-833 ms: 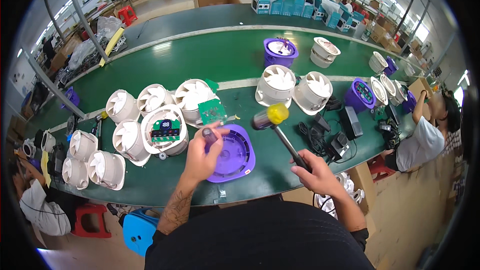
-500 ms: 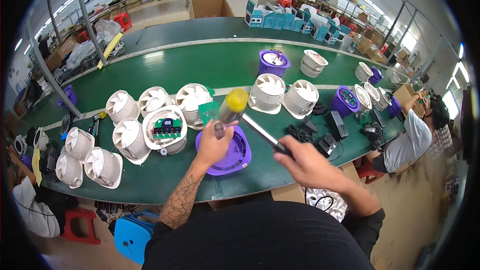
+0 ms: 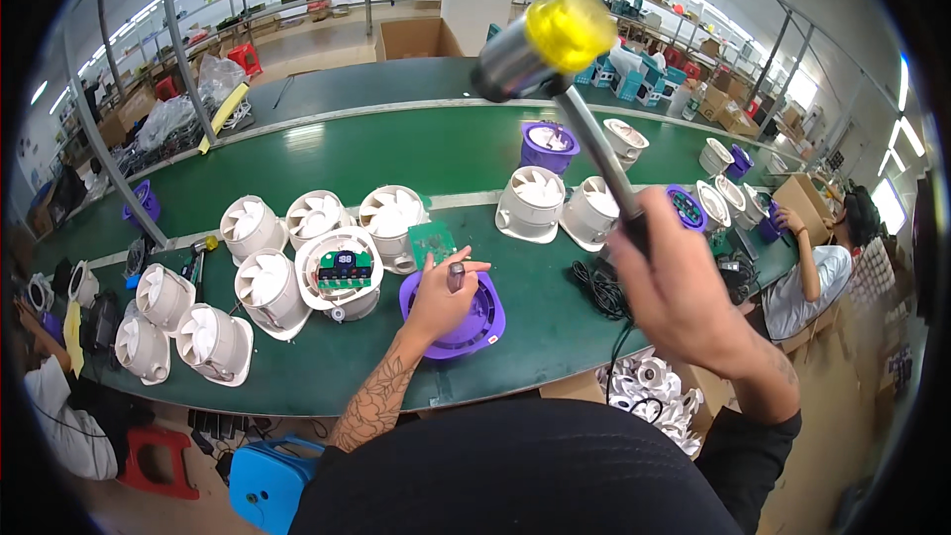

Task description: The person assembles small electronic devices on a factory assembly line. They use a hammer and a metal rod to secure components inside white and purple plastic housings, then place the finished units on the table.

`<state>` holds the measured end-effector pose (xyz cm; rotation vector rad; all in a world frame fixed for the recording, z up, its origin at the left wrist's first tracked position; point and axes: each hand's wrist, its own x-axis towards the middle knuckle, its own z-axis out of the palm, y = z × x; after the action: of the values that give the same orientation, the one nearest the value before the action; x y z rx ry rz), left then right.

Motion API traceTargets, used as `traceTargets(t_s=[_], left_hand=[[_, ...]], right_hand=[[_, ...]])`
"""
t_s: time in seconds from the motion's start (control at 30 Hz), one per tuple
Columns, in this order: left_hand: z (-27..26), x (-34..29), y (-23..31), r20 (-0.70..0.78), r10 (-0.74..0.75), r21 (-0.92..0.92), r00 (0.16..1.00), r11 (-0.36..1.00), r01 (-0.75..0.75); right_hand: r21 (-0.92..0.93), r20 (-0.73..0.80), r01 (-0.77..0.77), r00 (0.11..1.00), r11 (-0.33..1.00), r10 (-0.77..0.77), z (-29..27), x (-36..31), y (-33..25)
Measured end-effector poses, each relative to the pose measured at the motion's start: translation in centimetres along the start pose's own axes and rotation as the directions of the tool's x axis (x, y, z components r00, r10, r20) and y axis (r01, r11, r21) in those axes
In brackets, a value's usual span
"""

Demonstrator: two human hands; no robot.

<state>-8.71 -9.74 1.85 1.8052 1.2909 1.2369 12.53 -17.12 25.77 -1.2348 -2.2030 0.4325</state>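
My right hand (image 3: 679, 282) is closed round the dark grip of a mallet (image 3: 567, 35) with a metal shaft and a yellow face, raised high above the bench. My left hand (image 3: 436, 305) pinches a short, thick rod (image 3: 456, 277), upright over a purple round housing (image 3: 492, 322); its lower end is hidden by the fingers. The housing lies on the green bench, its ringed inside facing up. Just beyond the left hand lies a green circuit board (image 3: 429, 241). To the left, a white fan housing (image 3: 374, 282) carries a circuit board with a lit display.
Several white fan units (image 3: 265, 282) crowd the left of the bench (image 3: 535, 337). Black cables (image 3: 597, 292) lie to the right. A carton of white parts (image 3: 654, 391) stands below the front edge. At the right a co-worker (image 3: 807, 277) handles a purple unit.
The mallet has swung up and away from the left hand, its head rising from just above the rod. Left hand and rod stay over the purple housing, the fingers now more spread.
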Motion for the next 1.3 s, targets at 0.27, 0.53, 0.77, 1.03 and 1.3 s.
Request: traceTargets(t_s=[0.27,0.53,0.77,1.03,1.3], left_hand=[[-0.3,-0.4,-1.5,-0.003,0.076,0.052,0.997,0.996,-0.076],[-0.4,-0.3,-1.2,0.011,0.093,0.101,0.996,0.990,-0.094],[-0.7,-0.4,-1.2,0.063,0.092,0.191,0.994,0.976,-0.103],[-1.8,-0.4,1.7,0.198,-0.048,0.136,0.979,0.990,0.021],[-1.1,-0.4,-1.4,0.119,0.188,0.116,0.975,0.973,-0.201]], right_hand=[[-0.026,0.084,-0.067,0.994,0.997,0.069,-1.2,-0.2,-0.9],[-0.025,0.080,0.044,0.996,0.999,-0.042,-0.4,-0.4,-0.3],[-0.087,0.155,0.051,0.987,0.995,-0.038,0.5,-1.8,1.1],[-0.110,0.453,-0.055,0.886,0.992,0.099,4.0,-3.3,3.8],[-0.047,0.281,-0.103,0.953,0.994,0.112,2.3,-2.4,1.5]])
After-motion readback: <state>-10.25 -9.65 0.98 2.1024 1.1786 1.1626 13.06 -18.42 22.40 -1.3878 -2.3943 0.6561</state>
